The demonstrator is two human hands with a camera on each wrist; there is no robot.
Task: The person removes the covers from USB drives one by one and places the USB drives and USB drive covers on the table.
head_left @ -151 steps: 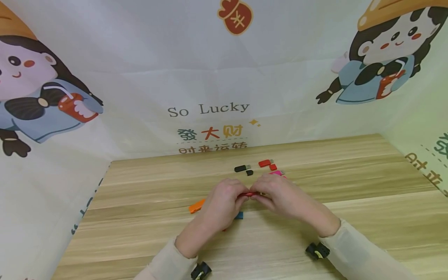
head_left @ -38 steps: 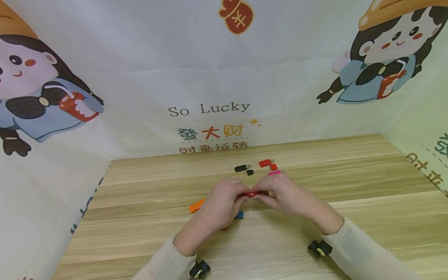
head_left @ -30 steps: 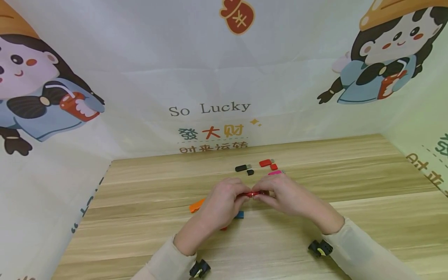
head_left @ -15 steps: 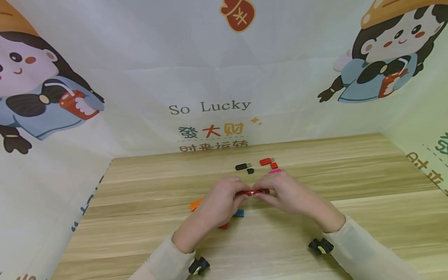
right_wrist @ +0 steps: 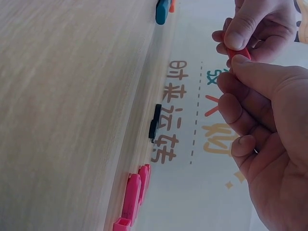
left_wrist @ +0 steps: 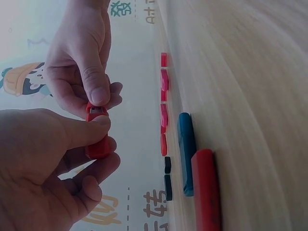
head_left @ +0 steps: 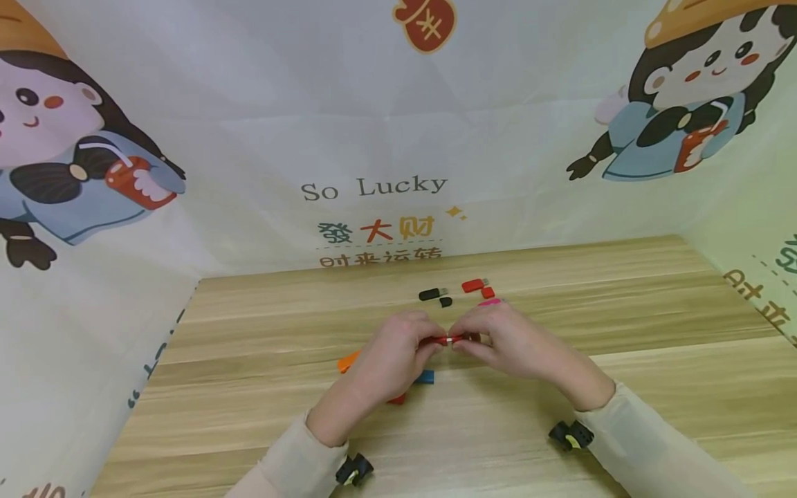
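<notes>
Drawing apart at its middle since the earlier frame, the red USB stick (left_wrist: 98, 147) is baring its metal connector (left_wrist: 96, 110) as left hand (head_left: 389, 360) and right hand (head_left: 519, 339) are pinching opposite ends, each grip hovering above the worktop (head_left: 623, 297), short of its far edge.

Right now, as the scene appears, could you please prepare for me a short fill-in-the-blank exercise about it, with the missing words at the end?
1. The left hand and right hand pinch one USB stick coloured ____.
2. The cap beside the black drive is coloured ____.
3. In the head view, the object just left of the left hand is coloured ____.
4. The backdrop says "So ____".

Missing words: red; black; orange; Lucky.
</notes>
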